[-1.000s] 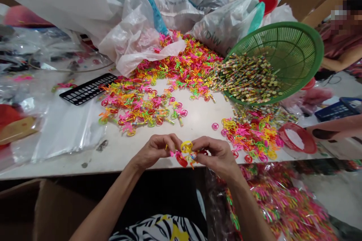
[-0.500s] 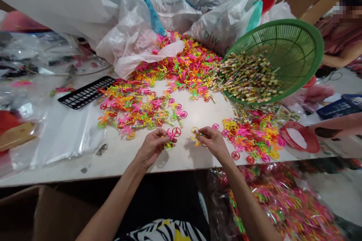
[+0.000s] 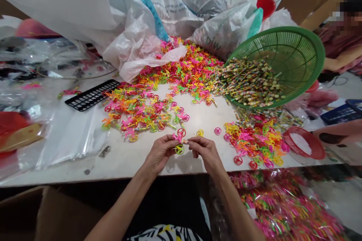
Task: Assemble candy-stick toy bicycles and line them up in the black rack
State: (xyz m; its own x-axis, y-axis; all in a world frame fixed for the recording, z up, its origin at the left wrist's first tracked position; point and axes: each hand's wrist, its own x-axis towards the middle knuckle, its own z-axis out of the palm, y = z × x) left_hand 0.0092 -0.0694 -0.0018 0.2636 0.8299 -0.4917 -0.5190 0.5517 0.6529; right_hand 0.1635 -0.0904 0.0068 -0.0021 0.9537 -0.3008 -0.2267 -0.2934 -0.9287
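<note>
My left hand (image 3: 161,152) pinches a small pink plastic toy bicycle (image 3: 179,138) with a red and a green wheel, just above the white table (image 3: 130,158). My right hand (image 3: 205,151) is closed on the other end, fingertips pinched around a small stick-like piece pushed against the toy. A yellow wheel (image 3: 199,133) lies on the table just beyond my right fingers. Behind my hands spreads a big heap of neon toy bicycles (image 3: 158,98). A smaller heap (image 3: 254,139) lies to the right.
A tilted green basket (image 3: 285,60) spills many thin colourful sticks (image 3: 249,83). Plastic bags (image 3: 127,26) pile up at the back. A black grid tray (image 3: 92,95) lies left, a red basket (image 3: 301,142) right. Another person's forearm (image 3: 339,133) reaches in. Bagged toys (image 3: 283,203) lie below.
My hands moved forward from the table edge, came apart, then met again on a pink bicycle. A yellow wheel now lies on the table.
</note>
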